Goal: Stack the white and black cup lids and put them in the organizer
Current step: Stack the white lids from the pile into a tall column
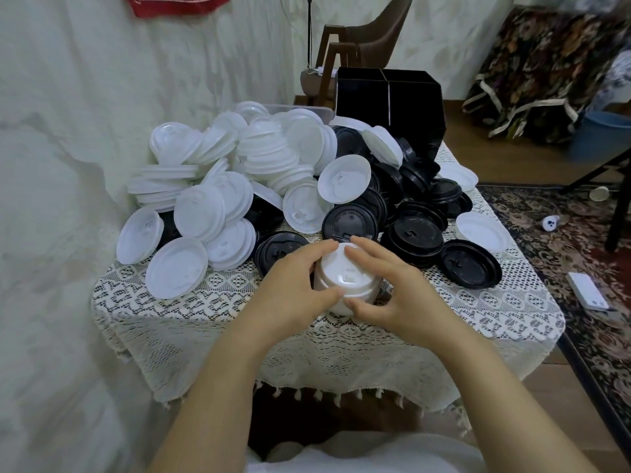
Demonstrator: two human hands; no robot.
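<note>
Both hands, left hand (293,285) and right hand (399,288), gripped a white lid stack (345,278) on the tablecloth (273,336).

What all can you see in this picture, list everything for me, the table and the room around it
stack of white lids: one stack, white, near edge of the table, between both hands
loose white lids: too many to count, white, heaped on the table's left and back
black lids: too many to count, black, heaped on the right, some nested
organizer: one, black, divided, behind the heaps
tablecloth: one, cream lace, covering the table
chair: one, brown, behind the table
rug: one, dark patterned, floor at right
container: one, blue, far right, partly cut off
left hand: one, grips the stack's left side
right hand: one, grips its right side
</note>
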